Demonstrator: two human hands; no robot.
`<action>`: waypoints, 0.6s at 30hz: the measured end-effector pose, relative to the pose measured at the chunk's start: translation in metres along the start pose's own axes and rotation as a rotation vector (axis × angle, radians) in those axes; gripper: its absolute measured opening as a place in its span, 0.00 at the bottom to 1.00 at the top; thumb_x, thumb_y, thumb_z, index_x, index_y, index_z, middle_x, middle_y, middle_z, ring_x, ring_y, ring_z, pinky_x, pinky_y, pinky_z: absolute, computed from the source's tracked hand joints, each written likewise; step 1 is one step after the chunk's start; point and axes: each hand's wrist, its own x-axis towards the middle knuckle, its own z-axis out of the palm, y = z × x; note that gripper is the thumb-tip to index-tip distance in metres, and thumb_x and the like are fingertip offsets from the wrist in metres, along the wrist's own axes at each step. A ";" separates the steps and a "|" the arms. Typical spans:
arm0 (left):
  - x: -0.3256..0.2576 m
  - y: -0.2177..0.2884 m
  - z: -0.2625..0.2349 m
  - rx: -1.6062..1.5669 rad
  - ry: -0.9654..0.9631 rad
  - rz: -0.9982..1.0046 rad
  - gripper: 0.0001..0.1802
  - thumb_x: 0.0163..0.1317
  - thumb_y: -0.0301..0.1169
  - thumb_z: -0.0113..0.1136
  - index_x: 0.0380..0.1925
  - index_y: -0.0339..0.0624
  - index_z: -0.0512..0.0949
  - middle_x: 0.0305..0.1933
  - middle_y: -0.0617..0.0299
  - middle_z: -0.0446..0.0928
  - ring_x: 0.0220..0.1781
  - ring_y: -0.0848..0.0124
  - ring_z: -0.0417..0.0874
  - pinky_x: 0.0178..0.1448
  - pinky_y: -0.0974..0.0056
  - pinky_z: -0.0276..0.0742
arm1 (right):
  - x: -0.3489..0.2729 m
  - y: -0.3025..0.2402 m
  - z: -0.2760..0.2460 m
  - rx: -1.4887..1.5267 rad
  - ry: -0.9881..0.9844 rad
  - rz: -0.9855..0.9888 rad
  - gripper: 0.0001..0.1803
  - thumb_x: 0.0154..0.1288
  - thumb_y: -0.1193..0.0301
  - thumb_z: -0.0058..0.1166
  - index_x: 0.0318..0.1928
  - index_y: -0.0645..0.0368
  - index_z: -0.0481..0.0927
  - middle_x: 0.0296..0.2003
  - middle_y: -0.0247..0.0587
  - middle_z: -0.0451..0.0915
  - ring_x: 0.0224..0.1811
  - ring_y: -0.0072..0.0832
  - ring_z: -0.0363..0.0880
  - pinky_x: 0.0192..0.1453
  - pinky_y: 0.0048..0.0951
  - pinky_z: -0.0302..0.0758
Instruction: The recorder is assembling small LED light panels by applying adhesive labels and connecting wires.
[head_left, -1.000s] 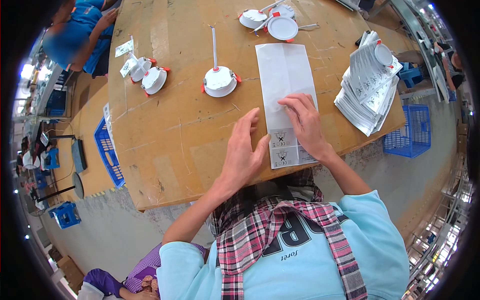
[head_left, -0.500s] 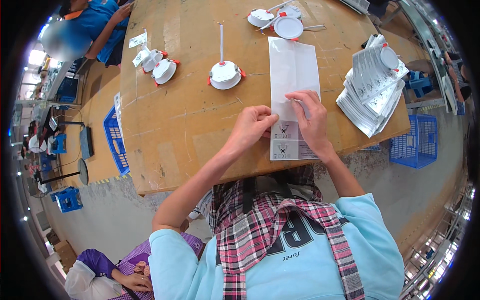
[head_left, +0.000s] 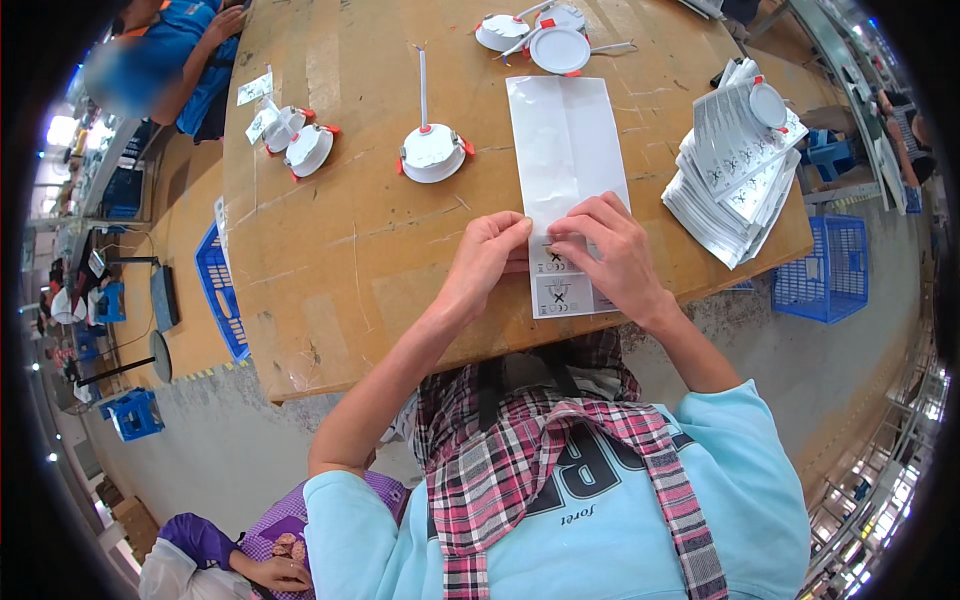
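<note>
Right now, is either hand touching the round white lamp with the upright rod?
No: both the left hand and the right hand pinch the white paper sheet, while the round lamp sits apart, farther up the table.

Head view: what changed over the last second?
The left hand slid right from the bare wooden table onto the near end of the folded white paper sheet, joining the right hand; both now pinch it at its printed end. The round white lamp fixture and the stack of leaflets kept their places.
</note>
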 end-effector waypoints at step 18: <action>-0.006 -0.011 -0.001 0.177 0.000 0.190 0.17 0.68 0.31 0.49 0.51 0.28 0.67 0.35 0.50 0.82 0.39 0.72 0.82 0.47 0.66 0.78 | 0.015 -0.003 -0.012 -0.004 -0.209 0.008 0.08 0.47 0.70 0.65 0.26 0.57 0.80 0.28 0.32 0.75 0.39 0.30 0.72 0.43 0.31 0.73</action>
